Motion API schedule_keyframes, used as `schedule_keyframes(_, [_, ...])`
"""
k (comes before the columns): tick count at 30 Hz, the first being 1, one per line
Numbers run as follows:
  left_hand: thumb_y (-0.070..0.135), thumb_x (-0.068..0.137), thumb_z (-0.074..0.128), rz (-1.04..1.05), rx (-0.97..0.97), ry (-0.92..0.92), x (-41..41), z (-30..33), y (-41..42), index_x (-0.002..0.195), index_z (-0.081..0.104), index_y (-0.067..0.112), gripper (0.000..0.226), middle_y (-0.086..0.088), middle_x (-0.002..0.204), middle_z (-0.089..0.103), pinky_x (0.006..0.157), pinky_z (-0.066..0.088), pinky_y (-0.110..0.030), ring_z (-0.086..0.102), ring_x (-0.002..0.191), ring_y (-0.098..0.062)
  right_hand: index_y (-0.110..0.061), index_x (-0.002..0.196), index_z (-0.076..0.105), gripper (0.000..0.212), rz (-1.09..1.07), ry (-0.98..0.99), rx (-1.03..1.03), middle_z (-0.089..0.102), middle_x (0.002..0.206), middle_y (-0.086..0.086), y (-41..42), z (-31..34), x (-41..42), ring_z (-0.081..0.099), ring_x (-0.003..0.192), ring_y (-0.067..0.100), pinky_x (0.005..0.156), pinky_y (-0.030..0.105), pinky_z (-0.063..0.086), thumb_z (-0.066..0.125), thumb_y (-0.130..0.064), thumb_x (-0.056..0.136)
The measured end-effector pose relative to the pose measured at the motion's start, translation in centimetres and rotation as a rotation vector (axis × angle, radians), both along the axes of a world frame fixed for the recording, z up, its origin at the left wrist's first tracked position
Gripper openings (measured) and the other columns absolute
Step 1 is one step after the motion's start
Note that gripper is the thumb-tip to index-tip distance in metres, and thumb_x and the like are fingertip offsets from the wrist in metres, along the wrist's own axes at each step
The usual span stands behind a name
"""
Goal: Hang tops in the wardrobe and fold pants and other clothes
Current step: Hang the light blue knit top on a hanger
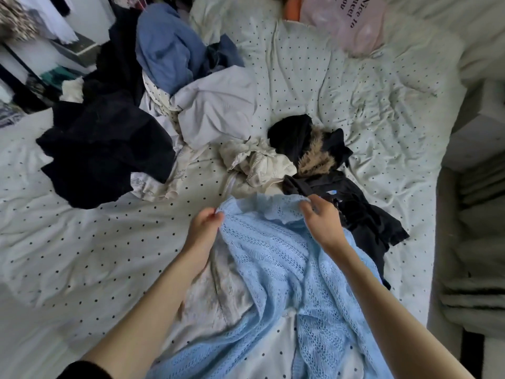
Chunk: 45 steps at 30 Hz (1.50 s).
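Observation:
A light blue open-knit top [273, 266] is spread over the near part of the bed. My left hand [203, 228] pinches its upper edge at the left. My right hand [322, 217] grips the same edge at the right, so the fabric stretches between both hands. The rest of the knit trails down toward me over a pale printed garment [216, 291] lying under it.
The dotted white bedsheet [82, 255] holds a pile: dark navy clothes [103, 154], a blue garment [169, 47], a lilac-white piece [218, 108], a cream crumpled item [257, 162], and a black fur-trimmed jacket [328, 170]. A pink bag [352, 23] lies at the far side. Grey furniture [475, 214] borders the right.

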<state>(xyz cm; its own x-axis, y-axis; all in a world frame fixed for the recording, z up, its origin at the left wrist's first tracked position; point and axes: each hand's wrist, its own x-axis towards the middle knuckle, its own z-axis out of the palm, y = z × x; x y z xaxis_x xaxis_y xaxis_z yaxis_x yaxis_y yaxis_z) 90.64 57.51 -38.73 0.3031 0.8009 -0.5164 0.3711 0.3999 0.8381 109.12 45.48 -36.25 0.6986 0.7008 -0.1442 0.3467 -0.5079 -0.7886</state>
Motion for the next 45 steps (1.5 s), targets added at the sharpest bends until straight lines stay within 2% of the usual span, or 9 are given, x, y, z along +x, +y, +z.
schedule_keyframes(6, [0.006, 0.095, 0.044, 0.135, 0.151, 0.018, -11.2, 4.0, 2.5, 0.092, 0.058, 0.007, 0.014, -0.009, 0.089, 0.057, 0.072, 0.036, -0.029, 0.050, 0.083, -0.018, -0.015, 0.081, 0.054, 0.019, 0.262, 0.073, -0.133, 0.052, 0.065, -0.002, 1.6, 2.8, -5.7, 0.046, 0.065, 0.019, 0.058, 0.029, 0.032, 0.053, -0.030, 0.093])
schedule_keyframes(10, [0.007, 0.097, 0.041, 0.193, 0.289, 0.075, -20.0, 7.4, 2.6, 0.102, 0.056, 0.011, 0.017, 0.002, 0.087, 0.056, 0.065, 0.037, -0.024, 0.050, 0.080, -0.013, -0.020, 0.120, 0.054, 0.069, 0.568, -0.106, -0.391, 0.064, 0.096, -0.004, 4.3, 6.5, -12.0, 0.061, 0.090, 0.021, 0.078, 0.029, 0.045, 0.054, -0.071, 0.075])
schedule_keyframes(12, [0.006, 0.097, 0.040, 0.259, 0.349, 0.099, -24.4, 8.7, 2.6, 0.101, 0.056, 0.010, 0.016, -0.003, 0.091, 0.056, 0.071, 0.038, -0.028, 0.049, 0.083, -0.016, -0.022, 0.114, 0.058, 0.072, 0.720, -0.317, -0.528, 0.066, 0.107, 0.000, 5.7, 8.1, -14.9, 0.061, 0.102, 0.023, 0.087, 0.031, 0.045, 0.053, -0.078, 0.069])
schedule_keyframes(19, [0.016, 0.098, 0.042, 0.540, 0.474, 0.248, -42.7, 12.5, -3.9, 0.076, 0.051, 0.017, 0.024, 0.003, 0.071, 0.047, 0.056, 0.036, -0.013, 0.043, 0.066, -0.011, -0.019, 0.084, 0.065, 0.022, 0.994, -0.543, -0.353, 0.065, 0.099, 0.008, 8.3, 14.1, -29.3, 0.060, 0.097, 0.025, 0.086, 0.033, 0.043, 0.056, -0.038, 0.089])
schedule_keyframes(24, [0.049, 0.078, 0.069, 0.529, 0.402, 0.523, -53.4, 14.9, -13.4, 0.075, 0.059, 0.027, 0.024, 0.013, 0.067, 0.057, 0.061, 0.036, -0.022, 0.049, 0.061, -0.004, -0.008, 0.079, 0.057, 0.021, 1.039, -0.224, -0.045, 0.051, 0.070, 0.003, 7.5, 18.3, -40.7, 0.049, 0.074, 0.022, 0.060, 0.029, 0.032, 0.057, -0.025, 0.093])
schedule_keyframes(29, [0.034, 0.081, 0.071, 0.670, 0.342, 0.702, -62.6, 19.0, -23.1, 0.063, 0.057, 0.019, 0.028, 0.000, 0.062, 0.053, 0.066, 0.036, -0.033, 0.049, 0.068, -0.021, 0.009, 0.099, 0.057, 0.022, 1.149, 0.120, 0.025, 0.053, 0.086, 0.012, 4.9, 20.6, -51.7, 0.048, 0.081, 0.021, 0.070, 0.031, 0.035, 0.058, -0.012, 0.091])
schedule_keyframes(32, [0.029, 0.086, 0.067, 0.748, 0.362, 0.780, -67.0, 20.6, -28.1, 0.078, 0.064, 0.014, 0.017, -0.007, 0.075, 0.060, 0.071, 0.038, -0.033, 0.056, 0.081, -0.029, -0.005, 0.085, 0.059, 0.007, 1.240, 0.217, 0.011, 0.056, 0.079, 0.007, 2.6, 21.5, -57.4, 0.054, 0.076, 0.021, 0.064, 0.024, 0.041, 0.054, -0.004, 0.090])
schedule_keyframes(39, [0.027, 0.085, 0.068, 0.813, 0.214, 0.935, -75.3, 23.3, -39.6, 0.062, 0.047, 0.014, 0.034, 0.000, 0.061, 0.043, 0.053, 0.026, -0.026, 0.038, 0.060, -0.015, 0.002, 0.110, 0.055, 0.030, 1.687, -0.068, 0.013, 0.060, 0.106, 0.019, -3.3, 23.4, -69.6, 0.058, 0.103, 0.033, 0.067, 0.027, 0.043, 0.064, -0.017, 0.088])
schedule_keyframes(45, [0.023, 0.085, 0.067, 0.968, 0.003, 1.038, -78.7, 24.1, -48.8, 0.065, 0.044, 0.013, 0.032, 0.001, 0.067, 0.045, 0.052, 0.028, -0.024, 0.044, 0.063, -0.014, -0.005, 0.074, 0.054, 0.023, 1.958, -0.143, 0.201, 0.048, 0.069, 0.006, -8.3, 25.3, -80.0, 0.044, 0.064, 0.016, 0.057, 0.028, 0.031, 0.063, -0.021, 0.086])
